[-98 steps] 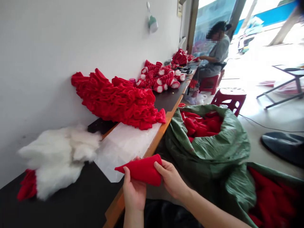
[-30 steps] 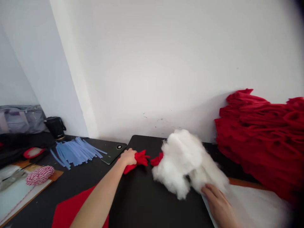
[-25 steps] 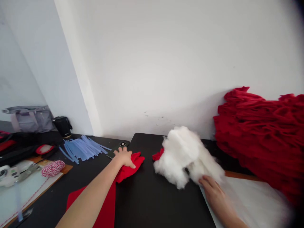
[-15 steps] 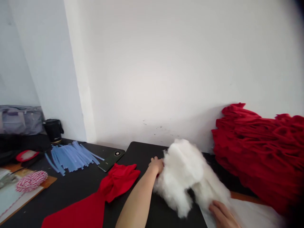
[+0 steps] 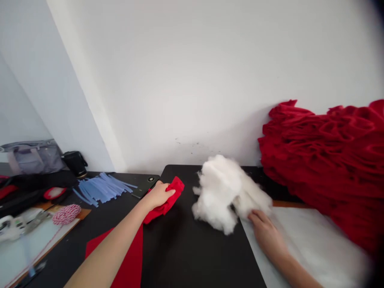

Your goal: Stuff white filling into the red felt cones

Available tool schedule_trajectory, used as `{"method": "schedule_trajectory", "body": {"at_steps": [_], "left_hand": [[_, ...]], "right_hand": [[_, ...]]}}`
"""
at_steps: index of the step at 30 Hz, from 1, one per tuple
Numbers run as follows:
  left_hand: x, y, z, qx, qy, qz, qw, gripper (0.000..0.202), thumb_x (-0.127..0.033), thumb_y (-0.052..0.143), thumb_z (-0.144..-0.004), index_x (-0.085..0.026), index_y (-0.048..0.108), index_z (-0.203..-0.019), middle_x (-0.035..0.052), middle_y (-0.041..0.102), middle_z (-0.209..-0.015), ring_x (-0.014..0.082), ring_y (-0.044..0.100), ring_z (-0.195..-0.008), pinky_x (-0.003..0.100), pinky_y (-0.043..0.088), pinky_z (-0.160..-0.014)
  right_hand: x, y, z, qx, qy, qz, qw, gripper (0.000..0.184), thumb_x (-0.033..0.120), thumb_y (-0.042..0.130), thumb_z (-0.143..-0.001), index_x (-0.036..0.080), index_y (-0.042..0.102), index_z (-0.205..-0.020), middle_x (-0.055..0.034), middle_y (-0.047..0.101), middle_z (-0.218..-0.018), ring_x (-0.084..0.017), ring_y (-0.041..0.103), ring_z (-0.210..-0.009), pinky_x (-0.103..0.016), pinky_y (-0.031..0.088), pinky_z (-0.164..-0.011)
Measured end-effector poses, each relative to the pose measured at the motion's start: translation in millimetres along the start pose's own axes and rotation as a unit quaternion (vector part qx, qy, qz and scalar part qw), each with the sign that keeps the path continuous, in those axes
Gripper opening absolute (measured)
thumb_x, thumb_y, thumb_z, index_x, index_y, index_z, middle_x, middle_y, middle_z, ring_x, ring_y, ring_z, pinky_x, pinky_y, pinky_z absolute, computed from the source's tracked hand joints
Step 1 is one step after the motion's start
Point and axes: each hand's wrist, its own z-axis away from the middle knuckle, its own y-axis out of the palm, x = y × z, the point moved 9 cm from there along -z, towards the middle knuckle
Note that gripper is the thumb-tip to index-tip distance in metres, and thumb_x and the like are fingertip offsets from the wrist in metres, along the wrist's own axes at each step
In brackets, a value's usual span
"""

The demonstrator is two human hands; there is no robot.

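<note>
My left hand (image 5: 160, 195) is closed on a crumpled red cloth (image 5: 177, 187), its fingers partly hidden behind the fabric. A fluffy heap of white fiber stuffing (image 5: 217, 192) lies on the black table to the right of that hand. At the heap's lower right edge, my right hand (image 5: 265, 230) has its curled fingertips on the stuffing. Below the left forearm a flat red cloth piece (image 5: 132, 256) rests on the table, partly covered by the arm.
A tall pile of red fabric (image 5: 324, 168) leans against the wall at right, behind a white sheet (image 5: 300, 228). To the left are a phone (image 5: 144, 186), blue strips (image 5: 103, 188), a black cup (image 5: 75, 163), red-and-white string (image 5: 66, 214) and a grey bag (image 5: 36, 157).
My left hand has moved left from beside the stuffing and taken hold of the crumpled red cloth. My right hand stays at the stuffing's edge. The camera view has shifted.
</note>
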Motion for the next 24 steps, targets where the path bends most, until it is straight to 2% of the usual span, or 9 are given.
{"method": "schedule_trajectory", "body": {"at_steps": [6, 11, 13, 15, 17, 18, 20, 21, 24], "left_hand": [[1.1, 12.4, 81.1, -0.071, 0.066, -0.046, 0.994, 0.035, -0.031, 0.056, -0.078, -0.022, 0.064, -0.111, 0.0099, 0.047, -0.134, 0.034, 0.032, -0.131, 0.047, 0.02, -0.109], [-20.0, 5.9, 106.1, -0.103, 0.109, 0.034, 0.988, 0.032, -0.039, 0.048, -0.084, -0.027, 0.064, -0.108, 0.0068, 0.06, -0.118, 0.0268, 0.049, -0.119, 0.042, 0.03, -0.107], [-26.9, 14.9, 113.6, -0.097, 0.111, 0.084, 0.986, 0.032, -0.041, 0.047, -0.085, -0.025, 0.064, -0.106, 0.0059, 0.064, -0.116, 0.0248, 0.053, -0.116, 0.04, 0.034, -0.105], [-33.0, 37.3, 121.5, -0.079, 0.102, 0.135, 0.982, 0.036, -0.044, 0.044, -0.086, -0.022, 0.062, -0.108, 0.0076, 0.066, -0.113, 0.0244, 0.059, -0.109, 0.039, 0.043, -0.097], [-35.1, 69.3, 129.5, -0.051, 0.068, 0.244, 0.966, 0.038, -0.046, 0.046, -0.085, -0.018, 0.06, -0.108, 0.0097, 0.069, -0.105, 0.0247, 0.064, -0.099, 0.039, 0.05, -0.087], [-34.5, 86.3, 133.1, -0.035, 0.041, 0.313, 0.948, 0.038, -0.045, 0.05, -0.083, -0.017, 0.059, -0.107, 0.0102, 0.071, -0.101, 0.025, 0.066, -0.094, 0.038, 0.052, -0.082], [-30.8, 113.7, 138.3, -0.017, -0.016, 0.43, 0.902, 0.037, -0.041, 0.059, -0.077, -0.016, 0.059, -0.103, 0.0103, 0.072, -0.095, 0.0255, 0.067, -0.089, 0.038, 0.053, -0.078], [-27.4, 119.5, 138.7, -0.024, -0.036, 0.454, 0.89, 0.036, -0.039, 0.061, -0.074, -0.016, 0.06, -0.101, 0.0102, 0.071, -0.094, 0.0258, 0.067, -0.088, 0.038, 0.054, -0.078], [-10.3, 101.4, 130.0, -0.088, -0.054, 0.414, 0.904, 0.031, -0.035, 0.058, -0.072, -0.017, 0.061, -0.097, 0.0091, 0.07, -0.094, 0.0258, 0.067, -0.089, 0.039, 0.054, -0.076]], "right_hand": [[8.4, -14.6, -0.2, -0.009, -0.002, -0.035, 0.999, 0.039, 0.009, 0.032, -0.086, 0.018, 0.067, -0.102, -0.0128, 0.062, -0.112, -0.024, 0.061, -0.097, -0.035, 0.05, -0.084], [43.9, -58.7, 5.5, -0.065, 0.014, -0.115, 0.991, 0.025, 0.021, 0.044, -0.087, 0.019, 0.066, -0.099, -0.0137, 0.058, -0.115, -0.03, 0.05, -0.113, -0.05, 0.041, -0.097], [74.5, -68.7, 12.9, -0.032, 0.037, -0.266, 0.963, 0.022, 0.026, 0.049, -0.086, 0.018, 0.065, -0.097, -0.0118, 0.062, -0.103, -0.027, 0.058, -0.099, -0.045, 0.047, -0.089], [116.1, -57.8, 25.7, 0.091, 0.078, -0.425, 0.897, 0.026, 0.029, 0.053, -0.083, 0.02, 0.062, -0.107, -0.0081, 0.065, -0.099, -0.023, 0.063, -0.088, -0.037, 0.053, -0.077], [157.1, -53.2, 39.4, 0.154, 0.091, -0.525, 0.832, 0.05, 0.028, 0.063, -0.076, 0.021, 0.051, -0.125, -0.0094, 0.061, -0.116, -0.022, 0.062, -0.095, -0.036, 0.054, -0.078], [169.9, -52.0, 44.4, 0.159, 0.1, -0.544, 0.818, 0.064, 0.027, 0.068, -0.071, 0.021, 0.045, -0.131, -0.0098, 0.059, -0.119, -0.023, 0.06, -0.099, -0.037, 0.052, -0.083], [180.1, -50.7, 50.2, 0.136, 0.115, -0.546, 0.818, 0.073, 0.019, 0.069, -0.067, 0.019, 0.043, -0.134, -0.0099, 0.058, -0.119, -0.023, 0.058, -0.103, -0.038, 0.047, -0.091], [179.5, -48.7, 52.2, 0.125, 0.124, -0.547, 0.818, 0.065, 0.016, 0.066, -0.069, 0.019, 0.048, -0.131, -0.0087, 0.06, -0.115, -0.023, 0.058, -0.102, -0.038, 0.046, -0.092], [167.3, -34.4, 57.1, 0.133, 0.164, -0.587, 0.781, 0.031, 0.017, 0.05, -0.081, 0.019, 0.065, -0.109, -0.0039, 0.068, -0.096, -0.02, 0.062, -0.087, -0.033, 0.048, -0.08]]}}
